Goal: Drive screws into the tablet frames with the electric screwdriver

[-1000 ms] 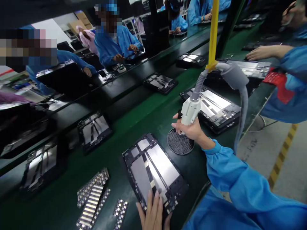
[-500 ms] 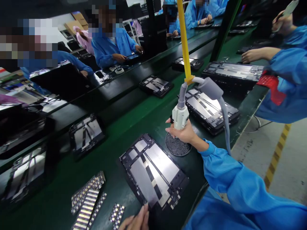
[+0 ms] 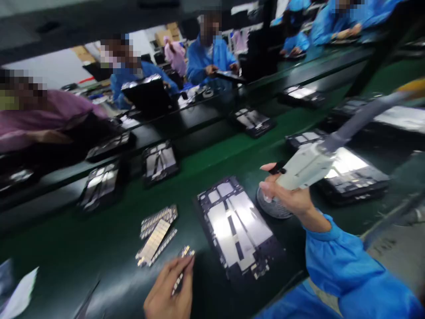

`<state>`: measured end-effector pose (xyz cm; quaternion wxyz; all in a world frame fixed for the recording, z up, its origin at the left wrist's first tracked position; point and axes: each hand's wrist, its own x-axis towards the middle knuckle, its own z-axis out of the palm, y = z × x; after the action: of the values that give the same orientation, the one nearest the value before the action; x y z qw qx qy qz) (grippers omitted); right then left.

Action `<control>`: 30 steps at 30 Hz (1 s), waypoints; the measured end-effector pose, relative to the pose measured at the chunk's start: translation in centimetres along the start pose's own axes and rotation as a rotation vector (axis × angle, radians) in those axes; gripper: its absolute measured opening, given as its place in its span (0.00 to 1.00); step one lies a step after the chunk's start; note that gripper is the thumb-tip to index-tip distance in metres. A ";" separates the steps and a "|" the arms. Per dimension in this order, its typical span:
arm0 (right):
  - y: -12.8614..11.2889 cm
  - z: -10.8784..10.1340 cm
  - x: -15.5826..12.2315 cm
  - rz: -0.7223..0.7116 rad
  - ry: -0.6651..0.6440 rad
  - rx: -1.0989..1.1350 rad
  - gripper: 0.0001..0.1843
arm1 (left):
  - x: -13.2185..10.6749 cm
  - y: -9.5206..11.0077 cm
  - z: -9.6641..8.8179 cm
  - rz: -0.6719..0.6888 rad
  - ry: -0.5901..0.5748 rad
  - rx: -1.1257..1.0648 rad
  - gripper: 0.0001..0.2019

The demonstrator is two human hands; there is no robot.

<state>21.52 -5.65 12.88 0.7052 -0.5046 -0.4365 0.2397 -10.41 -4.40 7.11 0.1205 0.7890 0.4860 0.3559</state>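
My right hand is wrapped round a white electric screwdriver on a thick grey cable. It is tilted above a round textured screw tray. Left of that tray, an opened tablet lies flat, its silver metal plates and dark frame showing. My left hand is pinched over a small strip of shiny metallic pieces; whether the strip is lifted off the green surface I cannot tell. Beside it, several similar strips lie in an overlapping pile.
Another open tablet lies right of the screwdriver. More tablets stand along the green bench. Dark tweezers and a white sheet lie at lower left. Co-workers in blue and pink sit across.
My left hand has moved from the tablet's near edge to the small strip on its left. The screwdriver has gone from upright to tilted, still in my right hand. The view has turned left.
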 end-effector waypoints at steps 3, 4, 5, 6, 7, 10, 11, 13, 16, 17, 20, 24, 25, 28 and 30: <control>-0.2 1.2 -0.9 0.050 -0.064 -0.014 0.16 | 0.6 1.1 0.0 -0.285 -0.072 -0.143 0.08; -0.2 1.6 -1.2 0.062 -0.094 -0.020 0.16 | 0.8 1.3 0.2 -0.397 -0.095 -0.198 0.08; -0.1 1.9 -1.4 0.072 -0.128 -0.025 0.16 | 1.1 1.5 0.4 -0.495 -0.124 -0.269 0.09; 0.0 2.3 -1.7 0.077 -0.159 -0.024 0.15 | 1.5 1.7 0.7 -0.571 -0.160 -0.350 0.09; 0.1 2.7 -1.9 0.081 -0.191 -0.017 0.15 | 1.8 1.9 1.0 -0.624 -0.202 -0.437 0.09; 0.5 4.0 -2.6 0.090 -0.254 0.030 0.16 | 3.3 2.2 2.2 -0.670 -0.319 -0.636 0.10; 0.5 4.4 -2.8 0.096 -0.270 0.041 0.16 | 3.8 2.3 2.7 -0.657 -0.344 -0.664 0.10; 0.5 5.2 -3.0 0.100 -0.300 0.052 0.17 | 5.0 2.1 3.6 -0.593 -0.369 -0.655 0.10; 0.1 6.4 -3.2 0.100 -0.344 0.072 0.17 | 6.4 1.7 4.9 -0.443 -0.365 -0.527 0.08; -0.1 6.8 -3.2 0.100 -0.358 0.079 0.17 | 6.7 1.6 5.2 -0.405 -0.362 -0.487 0.07; -0.5 7.9 -3.1 0.095 -0.385 0.088 0.16 | 7.3 1.4 5.9 -0.358 -0.352 -0.438 0.05; -0.3 9.7 -2.6 0.103 -0.393 0.114 0.16 | 7.4 1.3 6.4 -0.338 -0.303 -0.442 0.05; -0.2 10.3 -2.5 0.112 -0.391 0.127 0.16 | 7.4 1.2 6.5 -0.332 -0.294 -0.451 0.05; 0.4 12.1 -1.9 0.143 -0.385 0.155 0.15 | 7.3 1.0 6.7 -0.317 -0.271 -0.495 0.05; 0.8 13.2 -1.6 0.172 -0.386 0.162 0.16 | 7.3 0.9 6.8 -0.331 -0.255 -0.542 0.05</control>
<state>9.53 0.04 12.98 0.6238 -0.4266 -0.4979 0.4254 -3.14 2.46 5.94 0.4418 0.6768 0.4762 0.3463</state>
